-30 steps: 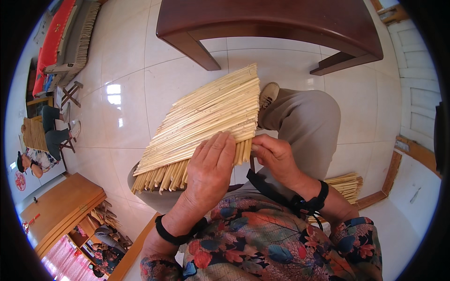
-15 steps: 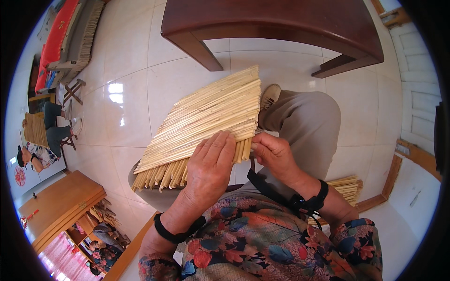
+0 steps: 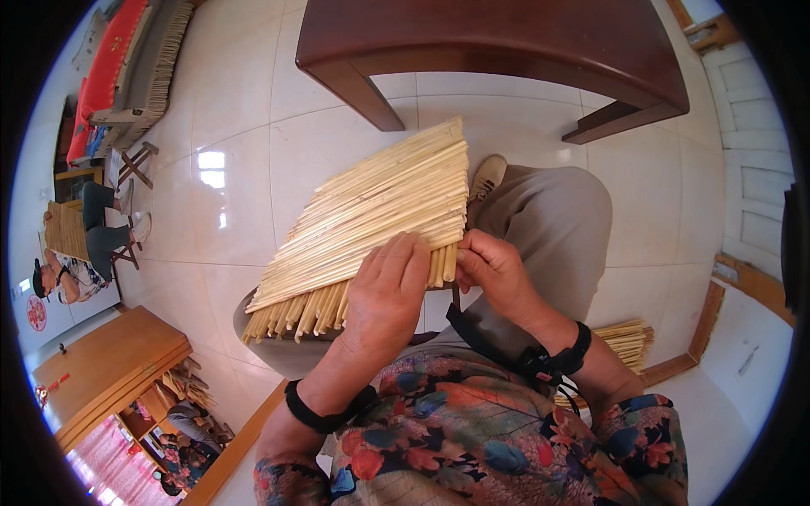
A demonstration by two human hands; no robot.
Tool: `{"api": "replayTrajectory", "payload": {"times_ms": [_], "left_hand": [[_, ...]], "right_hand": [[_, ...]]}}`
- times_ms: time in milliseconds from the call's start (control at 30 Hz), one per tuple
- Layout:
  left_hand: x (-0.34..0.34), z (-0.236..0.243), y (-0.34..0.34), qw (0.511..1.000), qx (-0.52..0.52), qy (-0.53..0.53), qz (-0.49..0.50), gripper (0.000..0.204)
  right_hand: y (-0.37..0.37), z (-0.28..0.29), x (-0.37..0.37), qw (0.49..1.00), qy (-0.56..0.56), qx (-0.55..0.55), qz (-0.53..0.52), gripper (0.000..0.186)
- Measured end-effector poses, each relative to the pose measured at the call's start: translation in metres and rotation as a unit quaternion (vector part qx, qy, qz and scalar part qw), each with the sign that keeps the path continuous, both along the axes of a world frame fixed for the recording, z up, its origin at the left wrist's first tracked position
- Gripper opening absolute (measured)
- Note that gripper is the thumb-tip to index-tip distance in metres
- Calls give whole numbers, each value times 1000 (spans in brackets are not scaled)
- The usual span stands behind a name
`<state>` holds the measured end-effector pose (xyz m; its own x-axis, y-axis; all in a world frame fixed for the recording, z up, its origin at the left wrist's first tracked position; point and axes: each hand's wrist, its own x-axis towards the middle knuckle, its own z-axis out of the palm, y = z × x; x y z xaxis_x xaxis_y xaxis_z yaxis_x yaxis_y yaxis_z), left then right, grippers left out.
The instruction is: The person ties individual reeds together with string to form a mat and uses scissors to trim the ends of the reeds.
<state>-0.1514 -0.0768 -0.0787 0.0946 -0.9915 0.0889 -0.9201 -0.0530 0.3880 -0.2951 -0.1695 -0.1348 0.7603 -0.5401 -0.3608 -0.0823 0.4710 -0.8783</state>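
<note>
A mat of pale straw-coloured stalks (image 3: 371, 202) lies slanted across my lap, its stalks packed side by side. Along its near edge, stalk ends (image 3: 295, 316) stick out from beneath in another direction. My left hand (image 3: 384, 282) grips this near edge, fingers together on top and thumb out of sight. At the mat's right corner my right hand (image 3: 498, 266) is closed, thumb and forefinger pinching beside the outermost stalk end. Exactly what that pinch holds is hidden.
A dark red wooden table (image 3: 498, 42) stands ahead. Another stalk bundle (image 3: 624, 344) lies on the floor at my right. To the far left a person (image 3: 72, 274) sits with a similar mat (image 3: 66, 232). A wooden cabinet (image 3: 118, 363) stands at the lower left.
My left hand has shifted slightly right and up along the mat's edge. My right hand has closed in at the corner, its fingers moving up a little. The mat has barely moved.
</note>
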Motion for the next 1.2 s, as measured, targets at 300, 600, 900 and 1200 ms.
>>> {"api": "replayTrajectory", "payload": {"times_ms": [300, 600, 900, 1200], "left_hand": [[4, 2, -2, 1000, 1, 1, 9, 39], [4, -3, -4, 1000, -21, -7, 14, 42], [6, -6, -5, 999, -45, 1, 4, 41], [5, -5, -2, 999, -38, 4, -3, 41]], "right_hand": [[-11, 7, -10, 998, 42, 14, 40, 13], [-11, 6, 0, 998, 10, 54, 9, 14], [-8, 4, 2, 996, 3, 90, -1, 14], [-6, 10, 6, 990, 1, 140, -15, 15]]}}
